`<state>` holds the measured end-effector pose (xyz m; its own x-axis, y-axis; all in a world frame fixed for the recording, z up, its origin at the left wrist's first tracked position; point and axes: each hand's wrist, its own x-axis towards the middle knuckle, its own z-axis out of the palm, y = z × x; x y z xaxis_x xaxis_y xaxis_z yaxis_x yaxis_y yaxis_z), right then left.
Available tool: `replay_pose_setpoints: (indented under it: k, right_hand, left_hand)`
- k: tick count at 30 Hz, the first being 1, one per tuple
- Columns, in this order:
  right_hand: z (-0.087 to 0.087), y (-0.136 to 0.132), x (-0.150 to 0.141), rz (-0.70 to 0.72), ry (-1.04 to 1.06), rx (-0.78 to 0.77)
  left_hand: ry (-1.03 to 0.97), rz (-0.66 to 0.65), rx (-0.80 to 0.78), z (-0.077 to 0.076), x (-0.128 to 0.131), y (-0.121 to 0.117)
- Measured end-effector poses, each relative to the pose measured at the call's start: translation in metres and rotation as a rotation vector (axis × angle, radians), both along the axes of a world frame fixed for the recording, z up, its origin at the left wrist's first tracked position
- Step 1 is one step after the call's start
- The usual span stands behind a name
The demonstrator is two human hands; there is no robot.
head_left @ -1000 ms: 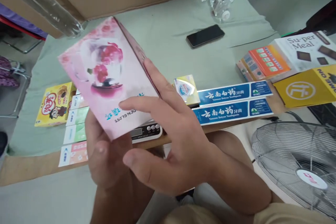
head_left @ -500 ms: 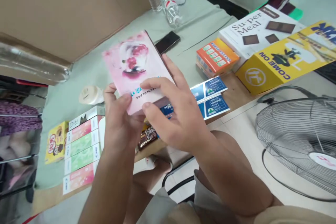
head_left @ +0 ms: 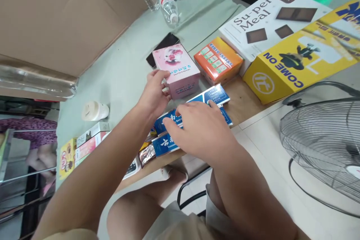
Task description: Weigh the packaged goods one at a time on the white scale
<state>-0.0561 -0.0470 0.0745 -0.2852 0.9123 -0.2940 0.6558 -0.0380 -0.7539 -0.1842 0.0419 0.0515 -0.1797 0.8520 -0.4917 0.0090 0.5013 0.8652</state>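
Note:
A pink box (head_left: 177,68) with a flower-and-glass picture rests on the cloth, overlapping a dark phone (head_left: 171,39). My left hand (head_left: 156,92) is at its left side, fingertips bent against the edge and top corner. Closer to me lie two long blue toothpaste boxes side by side, an upper one (head_left: 215,93) and a lower one (head_left: 165,145). Over these spreads my right hand (head_left: 199,127), thumb and fingers apart, its fingertips at the upper box's far side. It covers the middle of both boxes; how firmly it touches them cannot be told.
Right of the pink box stand an orange packet (head_left: 218,60), a white Su-per Meal box (head_left: 270,18) and a long yellow box (head_left: 298,52). A fan (head_left: 323,131) stands at the right. Left are a white bottle (head_left: 95,111) and small cartons (head_left: 87,146); water bottles (head_left: 168,7) are behind.
The pink box has come down from between both hands onto the cloth, farther right. My right hand has left it and moved over the blue boxes. The view has shifted.

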Motion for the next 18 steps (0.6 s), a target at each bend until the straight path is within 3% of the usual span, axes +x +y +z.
replay_pose_setpoints:
  k: [9, 18]
  right_hand:
    - [-0.008, -0.002, 0.005, -0.111, -0.032, 0.048]
    - [-0.01, -0.001, 0.005, -0.116, -0.017, 0.04]
  left_hand:
    - [0.165, -0.032, -0.037, -0.002, 0.01, 0.005]
    - [0.165, -0.068, -0.039, -0.002, 0.026, 0.001]
